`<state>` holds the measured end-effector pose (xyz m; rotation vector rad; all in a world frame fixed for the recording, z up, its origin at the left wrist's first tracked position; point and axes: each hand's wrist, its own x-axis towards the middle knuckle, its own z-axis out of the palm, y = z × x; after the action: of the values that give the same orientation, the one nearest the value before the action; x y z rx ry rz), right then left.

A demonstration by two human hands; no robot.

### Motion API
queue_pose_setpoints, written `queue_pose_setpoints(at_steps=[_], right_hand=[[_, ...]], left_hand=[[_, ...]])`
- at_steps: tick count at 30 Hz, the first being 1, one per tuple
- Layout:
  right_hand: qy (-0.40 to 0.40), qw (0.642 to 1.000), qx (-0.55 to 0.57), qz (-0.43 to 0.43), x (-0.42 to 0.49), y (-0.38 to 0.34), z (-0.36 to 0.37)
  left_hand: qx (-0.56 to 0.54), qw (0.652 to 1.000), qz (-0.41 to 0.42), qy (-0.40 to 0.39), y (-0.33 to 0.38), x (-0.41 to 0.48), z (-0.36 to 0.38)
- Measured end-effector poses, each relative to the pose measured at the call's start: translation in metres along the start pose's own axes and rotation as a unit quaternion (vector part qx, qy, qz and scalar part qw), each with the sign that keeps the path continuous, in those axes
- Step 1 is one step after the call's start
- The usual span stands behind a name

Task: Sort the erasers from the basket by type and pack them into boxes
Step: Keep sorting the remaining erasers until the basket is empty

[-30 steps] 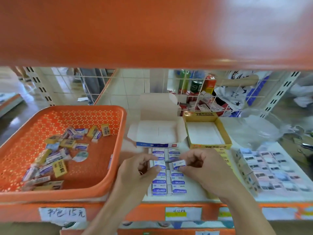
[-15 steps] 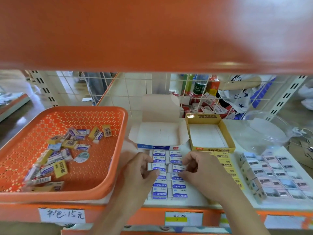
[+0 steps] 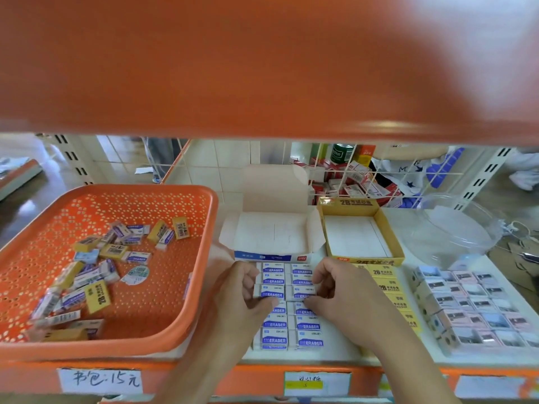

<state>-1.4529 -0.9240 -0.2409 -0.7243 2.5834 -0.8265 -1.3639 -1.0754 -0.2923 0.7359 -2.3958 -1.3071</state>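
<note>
both hands low over the middle of the white shelf (image 3: 344, 353), fingers curled. left hand (image 3: 248, 290) pinched a blue eraser (image 3: 269, 293) in the left column of the laid-out block, thumb under its near edge, fingers bent over the far side. right hand (image 3: 341, 290) gripped a second blue eraser (image 3: 300, 293) beside it in the right column, thumb tip at its near corner. whether either piece was lifted off the row or lying flat, could not tell. blue eraser rows (image 3: 291, 333) ran in two columns, touching, from just in front of the white box (image 3: 274, 234) toward the shelf edge. white box open, flaps spread, lid standing up behind, nothing visible inside. yellow box (image 3: 361, 206) just right of it, open, white floor showing. column of yellow erasers (image 3: 385, 284) right of the right hand, partly hidden by the wrist. farther right a grid of picture-wrapped erasers (image 3: 478, 304), packed tight. orange basket (image 3: 87, 189) at the left, well apart from the boxes, holding loose mixed erasers (image 3: 110, 258), blue, yellow and pale, tumbled mostly in its left half. clear plastic bowl (image 3: 455, 228) behind the picture grid. handwritten price label (image 3: 100, 381) on the shelf's front edge. orange upper shelf (image 3: 262, 68), blurred, filled the top of the view.
</note>
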Motion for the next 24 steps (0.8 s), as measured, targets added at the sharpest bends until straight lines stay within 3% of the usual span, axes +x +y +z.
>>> queue_pose_setpoints(at_steps=[14,19,24], right_hand=[[-0.010,0.999,-0.046,-0.017,0.001,-0.002,-0.009],[0.033,0.996,-0.065,-0.046,0.002,-0.012,-0.015],[0.090,0.984,-0.111,-0.109,0.009,-0.036,-0.017]], left_hand=[[0.002,1.000,0.005,-0.002,0.009,0.002,-0.002],[0.150,0.983,0.109,0.017,0.030,-0.007,-0.015],[0.201,0.960,0.189,0.040,0.063,-0.010,-0.046]])
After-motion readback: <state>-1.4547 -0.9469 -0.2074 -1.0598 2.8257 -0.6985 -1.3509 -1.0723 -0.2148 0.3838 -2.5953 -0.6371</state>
